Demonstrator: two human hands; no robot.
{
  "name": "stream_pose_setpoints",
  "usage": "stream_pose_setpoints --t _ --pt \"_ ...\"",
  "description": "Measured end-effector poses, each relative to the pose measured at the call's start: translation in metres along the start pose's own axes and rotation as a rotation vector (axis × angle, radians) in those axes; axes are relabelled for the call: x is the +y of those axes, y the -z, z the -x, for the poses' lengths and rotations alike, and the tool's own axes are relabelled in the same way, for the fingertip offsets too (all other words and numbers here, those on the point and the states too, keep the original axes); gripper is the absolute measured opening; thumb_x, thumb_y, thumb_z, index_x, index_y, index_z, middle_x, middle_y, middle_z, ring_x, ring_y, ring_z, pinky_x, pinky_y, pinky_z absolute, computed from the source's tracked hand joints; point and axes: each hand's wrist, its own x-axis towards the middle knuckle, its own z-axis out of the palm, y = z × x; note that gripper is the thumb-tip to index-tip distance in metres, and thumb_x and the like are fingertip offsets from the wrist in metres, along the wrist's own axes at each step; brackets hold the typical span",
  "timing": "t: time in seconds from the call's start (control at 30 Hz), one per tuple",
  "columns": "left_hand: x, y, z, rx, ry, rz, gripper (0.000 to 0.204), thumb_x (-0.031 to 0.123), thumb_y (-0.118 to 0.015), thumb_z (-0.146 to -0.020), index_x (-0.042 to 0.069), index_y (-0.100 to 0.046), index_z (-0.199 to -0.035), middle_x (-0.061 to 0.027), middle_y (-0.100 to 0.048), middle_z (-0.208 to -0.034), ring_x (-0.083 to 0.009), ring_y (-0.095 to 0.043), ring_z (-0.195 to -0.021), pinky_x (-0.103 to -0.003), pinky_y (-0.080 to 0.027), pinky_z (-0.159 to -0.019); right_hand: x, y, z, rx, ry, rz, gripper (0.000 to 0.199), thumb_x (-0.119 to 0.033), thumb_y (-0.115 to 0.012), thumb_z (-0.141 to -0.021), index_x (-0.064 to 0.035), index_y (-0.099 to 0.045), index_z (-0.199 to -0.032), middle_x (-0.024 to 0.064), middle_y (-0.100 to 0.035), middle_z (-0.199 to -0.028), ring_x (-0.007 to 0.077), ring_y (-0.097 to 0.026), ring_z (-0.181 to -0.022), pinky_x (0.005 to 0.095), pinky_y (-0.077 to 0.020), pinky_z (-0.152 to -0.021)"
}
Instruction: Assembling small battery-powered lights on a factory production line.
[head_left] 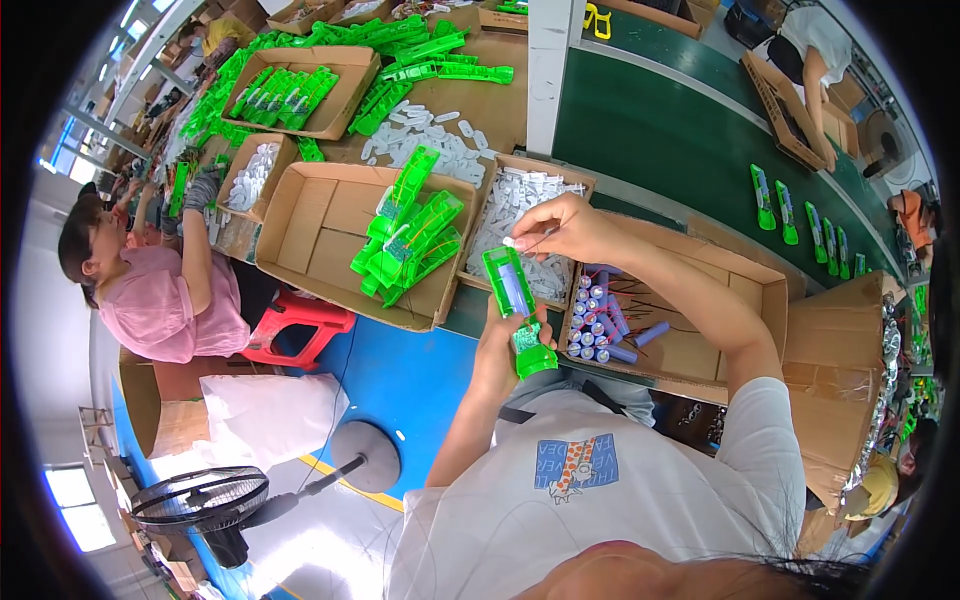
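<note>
My left hand (500, 345) grips a green plastic housing (516, 300) with a blue cell seated in it and a small circuit board at its lower end. My right hand (560, 228) hovers just above the housing's top, pinching a small white plastic piece (509, 242) between its fingertips. Under my right hand sits a cardboard box of white plastic pieces (520, 200). To the right of the housing, a cardboard box (740, 290) holds several blue cylindrical cells (597, 325) with thin wires.
A large cardboard box (310, 230) at left holds several green housings (410, 235). More green parts and boxes fill the table behind. A person in pink sits at left beside a red stool (295, 325). Green units lie on the dark conveyor (660, 140). A floor fan (200, 500) stands below.
</note>
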Motion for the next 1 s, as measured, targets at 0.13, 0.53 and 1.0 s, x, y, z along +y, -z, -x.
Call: stream_pose_setpoints --t 0.13,0.53,1.0 --pt "-0.006 0.003 -0.005 0.005 -0.051 -0.221 0.034 0.026 -0.048 -0.099 0.01 -0.036 -0.127 -0.0101 -0.055 -0.096 -0.02 -0.059 -0.072 -0.037 -0.052 -0.065 -0.008 -0.004 0.004 0.053 -0.113 -0.204 0.018 -0.011 -0.068 -0.088 0.0019 -0.069 -0.1 0.0058 -0.068 -0.085 0.0095 -0.065 -0.071 0.0223 -0.053 -0.061" --pt "-0.011 -0.004 -0.005 -0.04 -0.18 -0.444 0.033 0.027 -0.043 -0.103 0.007 -0.033 -0.127 -0.0105 -0.055 -0.09 -0.0177 -0.058 -0.066 -0.032 -0.052 -0.06 -0.016 -0.022 0.027 0.249 0.226 0.575 0.036 -0.023 -0.076 -0.083 -0.0029 -0.051 -0.065 0.0043 -0.045 -0.052 0.0104 -0.04 -0.048 0.0305 -0.0318 -0.045" --pt "0.144 0.007 -0.091 0.452 -0.729 -1.429 0.043 0.015 -0.063 -0.09 0.0 -0.051 -0.129 -0.0175 -0.066 -0.104 -0.0307 -0.065 -0.088 -0.039 -0.052 -0.08 0.014 0.252 0.074 0.996 0.084 0.837 0.014 -0.009 -0.047 -0.095 -0.0058 -0.058 -0.101 0.0158 -0.062 -0.078 0.0278 -0.064 -0.07 0.034 -0.0518 -0.067"
